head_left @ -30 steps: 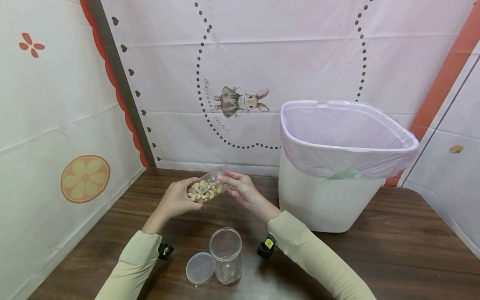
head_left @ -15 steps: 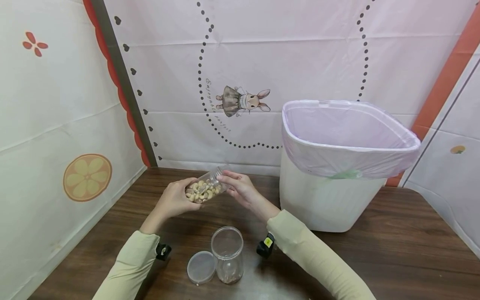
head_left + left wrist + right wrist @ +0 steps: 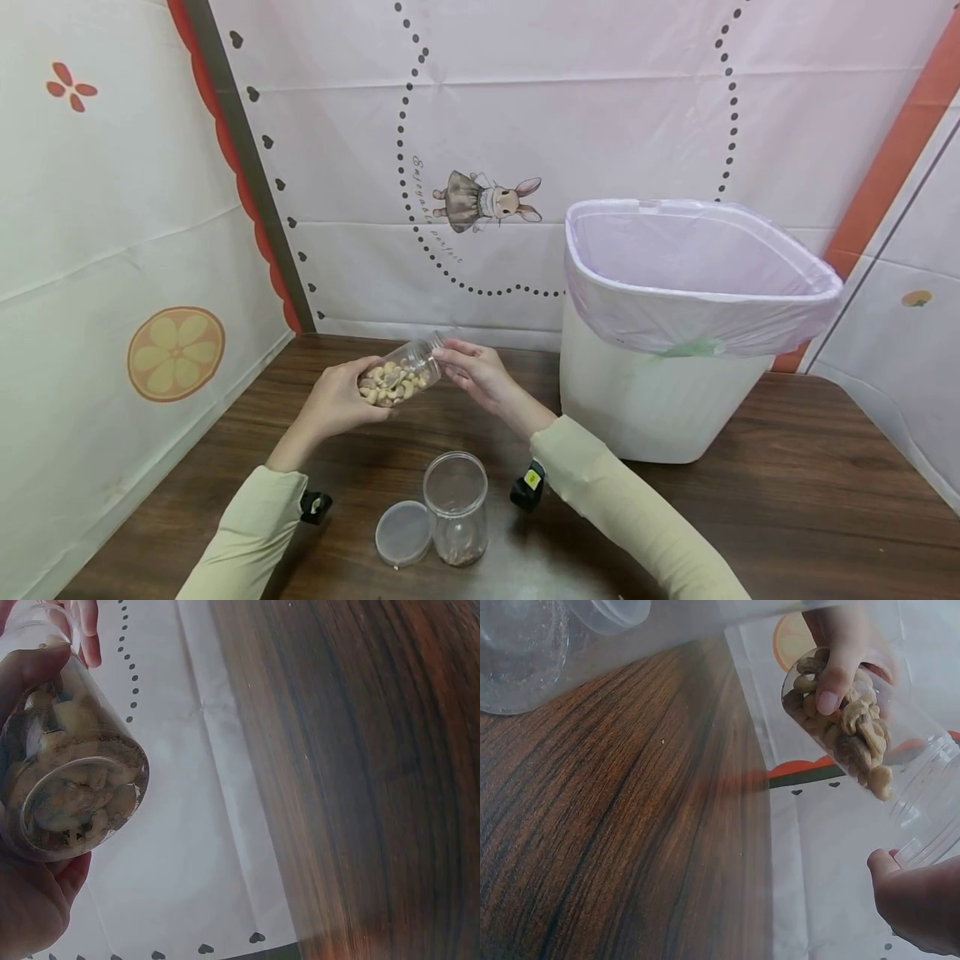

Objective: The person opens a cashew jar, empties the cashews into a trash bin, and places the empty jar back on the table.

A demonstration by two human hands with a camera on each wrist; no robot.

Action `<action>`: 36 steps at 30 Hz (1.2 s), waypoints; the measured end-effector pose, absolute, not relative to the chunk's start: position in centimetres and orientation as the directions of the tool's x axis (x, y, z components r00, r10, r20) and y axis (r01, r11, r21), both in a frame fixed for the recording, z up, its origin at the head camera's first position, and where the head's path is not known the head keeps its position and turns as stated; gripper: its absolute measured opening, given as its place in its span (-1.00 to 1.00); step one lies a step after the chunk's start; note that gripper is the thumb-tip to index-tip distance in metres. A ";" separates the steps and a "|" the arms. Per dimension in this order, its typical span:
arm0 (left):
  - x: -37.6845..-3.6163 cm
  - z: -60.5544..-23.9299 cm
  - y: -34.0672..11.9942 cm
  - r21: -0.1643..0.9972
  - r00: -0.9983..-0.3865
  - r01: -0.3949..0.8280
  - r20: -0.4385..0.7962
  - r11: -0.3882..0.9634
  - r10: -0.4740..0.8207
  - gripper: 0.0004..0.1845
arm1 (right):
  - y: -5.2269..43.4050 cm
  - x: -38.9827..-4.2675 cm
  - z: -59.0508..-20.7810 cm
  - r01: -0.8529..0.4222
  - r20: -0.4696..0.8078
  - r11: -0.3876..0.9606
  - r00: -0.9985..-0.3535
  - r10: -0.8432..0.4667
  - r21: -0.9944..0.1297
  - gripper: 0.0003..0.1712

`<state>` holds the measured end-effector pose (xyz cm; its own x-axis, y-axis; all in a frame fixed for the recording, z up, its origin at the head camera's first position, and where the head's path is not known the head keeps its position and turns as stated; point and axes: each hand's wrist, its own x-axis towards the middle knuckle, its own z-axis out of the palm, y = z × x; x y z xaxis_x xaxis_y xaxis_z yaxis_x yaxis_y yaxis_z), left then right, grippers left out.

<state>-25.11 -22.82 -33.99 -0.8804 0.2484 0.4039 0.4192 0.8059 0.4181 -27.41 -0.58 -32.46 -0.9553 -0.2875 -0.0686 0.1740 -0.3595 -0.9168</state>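
The left hand (image 3: 339,402) grips the base end of a clear jar of cashews (image 3: 397,380), its fingers curled round the plastic, and holds it tilted above the bench (image 3: 787,500) with the mouth raised toward the right. The right hand (image 3: 471,373) pinches the jar's neck with its fingertips. In the left wrist view the jar's round bottom (image 3: 71,799) sits in the palm; in the right wrist view a thumb presses on the nuts' side of the jar (image 3: 859,739).

Compared with the frame 1 second ago, the jar and both hands sit slightly further left and a little higher, and the left forearm has drawn left with them. The tilt looks much the same.

Nearer the person, an open clear jar (image 3: 456,508) stands upright on the bench, with a flat clear lid (image 3: 402,534) just beside it on its left. A white bin (image 3: 652,400) lined with a pale purple bag (image 3: 697,275) stands at the right, well apart from the hands.
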 end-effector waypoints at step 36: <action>-24.6 -34.0 -25.6 0.421 -0.896 0.355 0.407 0.835 0.176 -0.13 | -1.9 -28.5 -36.4 0.155 -0.123 -0.116 -0.963 -0.241 -0.981 -0.24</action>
<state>-24.58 -25.60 -33.99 -0.8961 0.1759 0.4074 0.3553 0.8346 0.4211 -28.46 -1.90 -36.36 -0.9627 -0.2407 -0.1234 0.1547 -0.1157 -0.9812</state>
